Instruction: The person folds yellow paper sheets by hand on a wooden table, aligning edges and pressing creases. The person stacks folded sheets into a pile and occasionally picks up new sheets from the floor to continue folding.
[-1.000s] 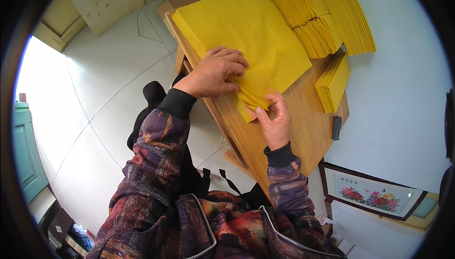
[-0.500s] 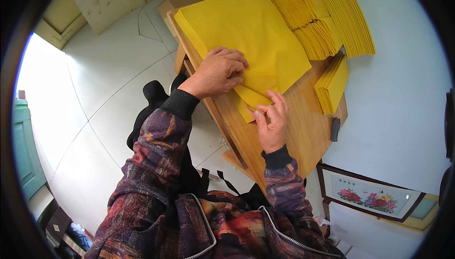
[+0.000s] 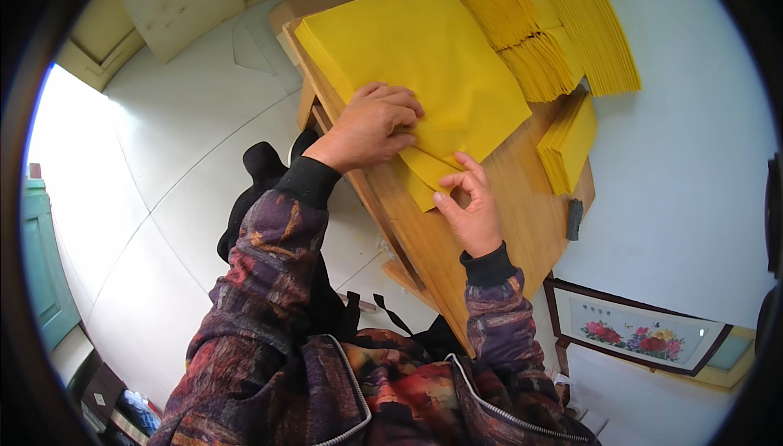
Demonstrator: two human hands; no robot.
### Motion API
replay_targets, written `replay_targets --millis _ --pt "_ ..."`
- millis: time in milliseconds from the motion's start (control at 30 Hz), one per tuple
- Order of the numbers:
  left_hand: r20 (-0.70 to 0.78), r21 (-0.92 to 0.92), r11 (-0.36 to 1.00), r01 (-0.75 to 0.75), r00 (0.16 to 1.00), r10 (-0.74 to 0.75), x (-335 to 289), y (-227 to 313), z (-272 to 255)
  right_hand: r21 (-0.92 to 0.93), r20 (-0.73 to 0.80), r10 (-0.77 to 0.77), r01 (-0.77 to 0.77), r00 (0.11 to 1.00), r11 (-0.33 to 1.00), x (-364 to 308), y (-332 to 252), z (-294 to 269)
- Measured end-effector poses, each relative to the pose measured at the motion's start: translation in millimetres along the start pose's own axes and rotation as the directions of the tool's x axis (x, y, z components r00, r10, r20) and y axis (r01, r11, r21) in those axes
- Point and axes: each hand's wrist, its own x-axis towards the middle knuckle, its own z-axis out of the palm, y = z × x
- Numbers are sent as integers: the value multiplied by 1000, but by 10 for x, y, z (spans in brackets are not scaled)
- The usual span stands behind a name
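A stack of large yellow sheets (image 3: 440,55) lies on the wooden table (image 3: 510,218), thick along its left side. At its near corner, my left hand (image 3: 377,124) is closed with curled fingers on a yellow sheet, its thumb against a folded edge. To the right, my right hand (image 3: 471,209) has thumb and forefinger bent towards each other at the edge of that fold, the other fingers raised. The layers under my left hand are hidden.
Folded yellow bundles (image 3: 538,59) and a fanned yellow row (image 3: 589,30) stand against the wall. A smaller yellow stack (image 3: 568,144) and a dark grey block (image 3: 575,219) are at the table's right. A framed flower picture (image 3: 636,328) is at the lower right.
My right hand has shifted a little and its wrist has swung to the right. My left hand stays on the fold. The view has moved slightly.
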Motion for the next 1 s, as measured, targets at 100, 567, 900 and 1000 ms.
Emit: replay_targets --millis 100,567,900,1000 --pt "5 25 998 -51 999 51 -13 -22 -26 -99 -109 -79 69 991 993 -105 196 -109" --pt "50 -41 996 74 996 -72 103 66 -25 -491 -808 47 -716 587 495 -686 2635 -2589" --pt "90 7 994 111 990 -111 63 92 -89 -575 -764 165 -774 624 267 -680 2800 -2846" --pt "86 -5 995 99 991 -99 67 99 -79 -614 -708 101 -680 699 401 -653 2384 -2669"
